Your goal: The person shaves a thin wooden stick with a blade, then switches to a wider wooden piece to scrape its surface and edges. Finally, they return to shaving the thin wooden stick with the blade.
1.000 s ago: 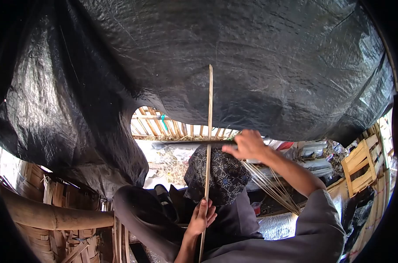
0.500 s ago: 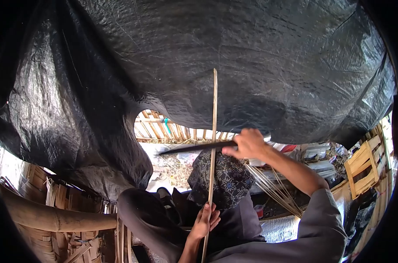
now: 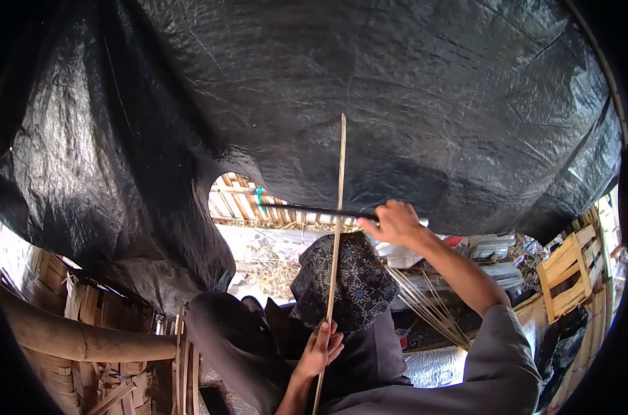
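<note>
My left hand (image 3: 319,349) is closed around the lower part of a long, thin wooden strip (image 3: 339,180), which stands nearly upright in view. In my right hand (image 3: 395,223) is a dark long-bladed knife (image 3: 307,209). The blade points left and crosses the strip above its middle; whether its edge touches the wood cannot be told. Below the blade, a dark patterned cloth (image 3: 348,283) lies over my knee, behind the strip.
A black plastic sheet (image 3: 397,90) hangs across the top. Several thin strips (image 3: 431,304) lie at the right, near a wooden crate (image 3: 566,273). A thick bamboo pole (image 3: 93,344) and woven panels are at the lower left. A phone-like dark object (image 3: 215,400) sits at the bottom.
My right hand and the knife have moved slightly up along the strip, and the blade now shows thinner, edge-on. My left hand keeps its hold on the strip.
</note>
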Available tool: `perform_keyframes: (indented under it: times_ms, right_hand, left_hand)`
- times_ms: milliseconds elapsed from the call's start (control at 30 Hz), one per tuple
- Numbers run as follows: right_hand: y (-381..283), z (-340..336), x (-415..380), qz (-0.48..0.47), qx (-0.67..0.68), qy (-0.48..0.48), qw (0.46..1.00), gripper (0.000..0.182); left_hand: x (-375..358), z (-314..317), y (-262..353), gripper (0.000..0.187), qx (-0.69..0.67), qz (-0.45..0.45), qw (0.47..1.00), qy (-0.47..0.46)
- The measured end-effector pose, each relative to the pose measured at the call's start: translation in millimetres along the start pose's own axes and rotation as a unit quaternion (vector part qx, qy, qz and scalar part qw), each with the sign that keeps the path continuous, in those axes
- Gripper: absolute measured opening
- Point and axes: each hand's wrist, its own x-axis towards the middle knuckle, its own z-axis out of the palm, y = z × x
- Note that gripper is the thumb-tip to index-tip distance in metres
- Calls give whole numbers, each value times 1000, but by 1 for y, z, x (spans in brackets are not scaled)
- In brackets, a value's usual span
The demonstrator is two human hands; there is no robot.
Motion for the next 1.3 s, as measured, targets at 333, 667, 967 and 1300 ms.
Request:
perform_keyframes:
  times_ms: [333,667,967,1300]
  right_hand:
    - [-33,-12,-38,-140,-31,5,990,73]
    - [-23,0,-28,0,106,-22,994,71]
    - [-37,6,-48,-62,28,-32,997,69]
    - [-35,-9,-53,-118,-25,13,993,74]
  left_hand:
    - [-2,5,-3,42,1,15,999,43]
    - [-2,-9,-3,39,-10,-6,1000,-6]
    - [19,12,40,42,115,89,986,85]
    - [12,23,22,27,469,270,822,177]
